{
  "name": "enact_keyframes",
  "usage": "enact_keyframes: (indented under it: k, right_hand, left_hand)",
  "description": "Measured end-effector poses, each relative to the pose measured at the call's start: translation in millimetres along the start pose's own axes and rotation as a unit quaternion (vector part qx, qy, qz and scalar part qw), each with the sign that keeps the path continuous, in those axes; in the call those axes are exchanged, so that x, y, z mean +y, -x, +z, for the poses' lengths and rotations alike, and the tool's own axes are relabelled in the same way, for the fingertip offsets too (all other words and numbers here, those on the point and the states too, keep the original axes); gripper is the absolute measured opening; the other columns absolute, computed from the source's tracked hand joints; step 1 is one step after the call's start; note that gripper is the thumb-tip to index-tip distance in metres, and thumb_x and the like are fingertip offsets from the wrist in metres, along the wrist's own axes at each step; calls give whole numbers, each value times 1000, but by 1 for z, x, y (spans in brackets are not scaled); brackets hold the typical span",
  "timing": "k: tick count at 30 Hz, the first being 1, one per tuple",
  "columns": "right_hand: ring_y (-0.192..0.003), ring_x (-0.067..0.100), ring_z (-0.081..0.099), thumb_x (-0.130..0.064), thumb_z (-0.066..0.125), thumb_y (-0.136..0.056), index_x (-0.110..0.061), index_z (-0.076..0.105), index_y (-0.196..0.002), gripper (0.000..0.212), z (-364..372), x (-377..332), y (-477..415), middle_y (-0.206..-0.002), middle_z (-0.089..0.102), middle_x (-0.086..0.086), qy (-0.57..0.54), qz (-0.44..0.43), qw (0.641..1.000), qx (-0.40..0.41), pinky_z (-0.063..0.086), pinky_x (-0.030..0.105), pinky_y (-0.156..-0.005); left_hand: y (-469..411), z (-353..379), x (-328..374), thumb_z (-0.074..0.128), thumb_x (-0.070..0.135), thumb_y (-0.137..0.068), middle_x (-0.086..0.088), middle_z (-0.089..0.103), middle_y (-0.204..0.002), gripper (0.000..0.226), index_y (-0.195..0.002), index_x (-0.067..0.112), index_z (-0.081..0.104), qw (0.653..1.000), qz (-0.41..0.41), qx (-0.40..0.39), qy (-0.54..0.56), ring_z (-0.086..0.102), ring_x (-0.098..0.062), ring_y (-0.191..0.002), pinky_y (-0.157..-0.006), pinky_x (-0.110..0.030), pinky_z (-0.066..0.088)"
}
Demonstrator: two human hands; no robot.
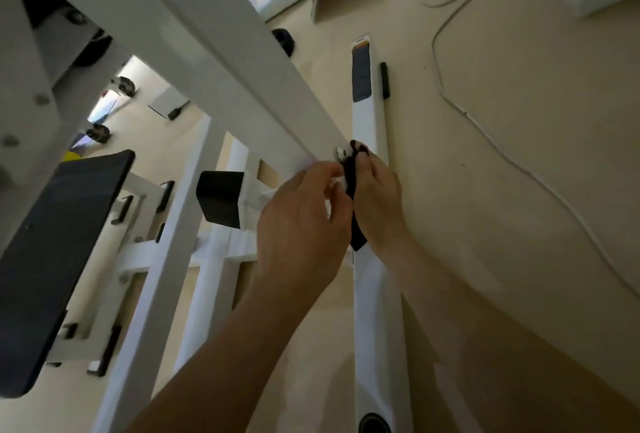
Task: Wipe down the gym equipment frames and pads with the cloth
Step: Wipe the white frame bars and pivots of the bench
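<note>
Cloth (356, 190), dark and bunched into a strip, hangs just below the bolt (340, 154) on the slanted white frame beam (221, 62), its long axis running down from the bolt between both hands. The right hand (379, 197), just right of the bolt, grips it. The left hand (304, 221), below-left of the bolt, curls its fingers toward the cloth; whether they pinch it cannot be told. The beam climbs up-left from the bolt, so wiping likely runs that way.

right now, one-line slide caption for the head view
Right hand holds a dark cloth at the bolt on the white sloping frame beam, left hand close beside it.
</note>
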State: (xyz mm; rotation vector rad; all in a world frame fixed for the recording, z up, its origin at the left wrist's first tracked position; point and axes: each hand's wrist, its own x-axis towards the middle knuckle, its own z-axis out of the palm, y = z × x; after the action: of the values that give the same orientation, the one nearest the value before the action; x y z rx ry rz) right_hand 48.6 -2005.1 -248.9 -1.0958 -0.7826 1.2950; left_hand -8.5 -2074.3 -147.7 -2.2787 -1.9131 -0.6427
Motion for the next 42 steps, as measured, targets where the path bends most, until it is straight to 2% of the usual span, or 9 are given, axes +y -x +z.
enact_keyframes:
  k: [8, 14, 17, 21, 24, 28, 35, 39, 42]
  right_hand:
    - [-125, 10, 51, -32, 34, -101, -18, 44, -142, 44, 24, -73, 16, -140, 52, 0, 29, -228, 972, -46, 43, 27, -104]
    - [-70, 20, 51, -31, 33, -99, -16, 50, -72, 36, 19, -75, 4, -70, 52, 3, 71, -56, 996, -8, 42, 42, -73]
    - [-78, 15, 56, -28, 32, -101, -13, 60, -93, 32, 46, -141, 20, -78, 58, -1, 40, -193, 980, -33, 47, 42, -80]
    - [-109, -1, 51, -22, 33, -103, -14, 52, -135, 38, 82, -226, 35, -127, 60, -3, -4, -335, 941, -41, 35, 11, -95]
    - [-108, 4, 52, -25, 33, -102, -23, 58, -127, 35, 72, -202, 24, -120, 60, -10, 19, -281, 959, -34, 40, 17, -95]
    - [-76, 20, 55, -26, 33, -101, -25, 52, -72, 35, 43, -151, 20, -71, 55, -3, 46, -67, 996, -31, 45, 42, -75]
    - [-96, -4, 57, -24, 33, -102, -18, 61, -122, 34, 92, -276, 31, -97, 63, -18, 7, -352, 932, -83, 45, 25, -93]
    - [-90, -16, 54, -22, 34, -103, -27, 62, -115, 31, 89, -277, 27, -86, 58, -32, 0, -325, 939, -109, 38, 9, -83]
    - [-84, 6, 56, -26, 31, -103, -24, 58, -88, 31, 83, -259, 14, -81, 59, -15, 32, -243, 966, -81, 45, 30, -84]
  left_hand:
    - [-10, -40, 0, 40, 20, -95, 4, 64, -81, 20, -113, 18, 49, 998, 11, 33, 61, 58, -7, -59, -51, -21, 47]
    - [-17, -67, -9, 61, 23, -91, 5, 65, -100, 22, -112, 19, 57, 998, 19, 47, 46, 61, -12, -86, -73, -25, 51]
    - [-26, -87, -11, 65, 24, -90, 8, 65, -99, 22, -111, 18, 59, 991, 3, 102, 91, 60, -9, -89, -80, -28, 53]
    - [-32, -103, -6, 67, 18, -88, 8, 60, -89, 20, -103, 14, 55, 985, 17, 137, 98, 59, -9, -79, -71, -35, 56]
    - [-35, -113, -1, 61, 18, -91, 5, 62, -97, 19, -110, 17, 57, 988, 34, 122, 93, 58, -9, -84, -73, -36, 55]
    - [-39, -125, 8, 58, 21, -92, 4, 62, -107, 29, -120, 20, 52, 990, 69, 115, 53, 59, -13, -88, -75, -35, 56]
    - [-55, -158, 10, 41, 26, -93, -2, 62, -106, 42, -133, 15, 49, 979, 120, 165, 21, 59, -15, -79, -63, -36, 56]
    - [-53, -173, 10, 43, 21, -90, -1, 67, -89, 38, -121, 12, 63, 969, 147, 198, -20, 59, -16, -67, -56, -33, 54]
    - [-56, -187, 9, 52, 11, -88, -2, 68, -95, 32, -116, 11, 66, 958, 157, 241, -23, 60, -14, -72, -63, -23, 52]
